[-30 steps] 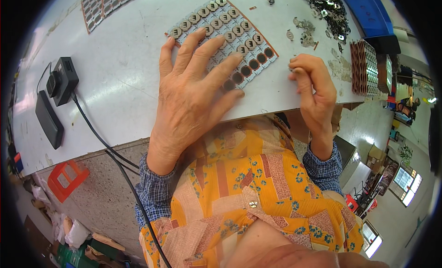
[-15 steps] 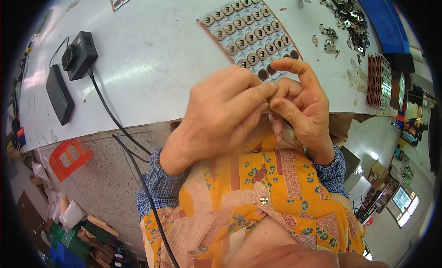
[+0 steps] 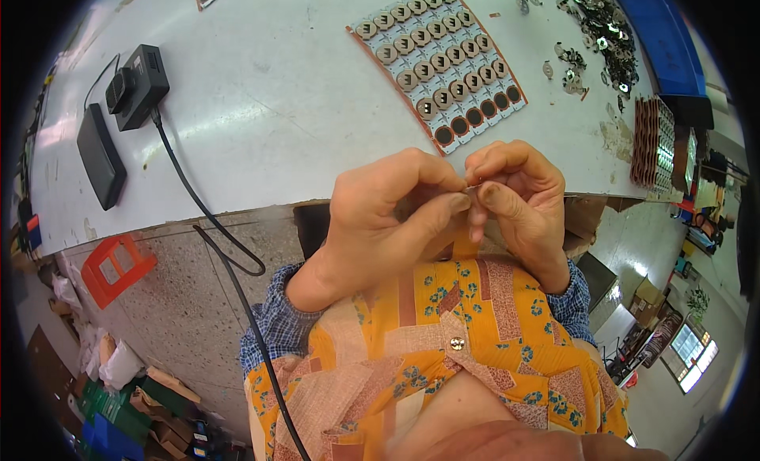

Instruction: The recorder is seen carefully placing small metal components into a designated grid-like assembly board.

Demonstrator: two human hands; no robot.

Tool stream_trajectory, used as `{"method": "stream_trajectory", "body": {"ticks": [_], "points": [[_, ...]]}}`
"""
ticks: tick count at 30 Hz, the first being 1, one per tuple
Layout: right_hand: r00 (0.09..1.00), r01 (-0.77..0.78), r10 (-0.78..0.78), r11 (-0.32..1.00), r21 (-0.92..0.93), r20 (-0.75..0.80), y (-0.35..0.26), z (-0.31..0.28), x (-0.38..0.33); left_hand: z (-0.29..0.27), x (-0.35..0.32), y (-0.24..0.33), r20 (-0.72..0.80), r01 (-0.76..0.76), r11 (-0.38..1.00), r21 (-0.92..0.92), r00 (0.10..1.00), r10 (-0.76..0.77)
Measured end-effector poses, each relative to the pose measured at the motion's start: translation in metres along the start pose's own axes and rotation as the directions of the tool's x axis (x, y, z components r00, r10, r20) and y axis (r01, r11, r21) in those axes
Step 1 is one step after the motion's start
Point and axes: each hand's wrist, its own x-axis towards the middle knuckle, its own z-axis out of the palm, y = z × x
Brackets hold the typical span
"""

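In front of my chest, below the near edge of a circuit board panel, my two hands meet fingertip to fingertip. My left hand pinches a tiny, thin, silvery piece between thumb and forefinger. Closed on the same piece from the other side is my right hand, its fingers curled. The piece's kind is too small to make out. Rows of round metal clips cover most of the panel. Its nearest row shows bare dark round pads.
Loose metal clips lie heaped at the far right, beside a blue bin. A stack of panels stands at the right edge. Left lie a black device with a cable and a flat black box. An orange-red plastic frame is below the table edge.
My left hand has drawn back and down, baring the panel's nearest row. My right forefinger, raised before, has curled in to the thumb. The tiny piece now shows between both hands.
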Motion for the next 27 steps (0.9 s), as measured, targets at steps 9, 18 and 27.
{"method": "stream_trajectory", "body": {"ticks": [9, 18, 27], "points": [[0.981, 0.162, -0.189, 0.921, -0.355, -0.04, -0.014, 0.008, 0.019, -0.024, 0.026, -0.006, 0.058, -0.29, 0.85, 0.44, 0.954, 0.295], [0.98, 0.145, -0.197, 0.602, -0.785, 0.03, -0.01, 0.0, 0.037, -0.048, 0.061, -0.016, 0.22, -0.343, 0.142, 0.928, 0.815, 0.535], [0.975, 0.183, -0.2, 0.501, -0.846, 0.092, -0.013, -0.005, 0.039, -0.045, 0.059, -0.016, 0.208, -0.346, 0.187, 0.919, 0.831, 0.517]]}}
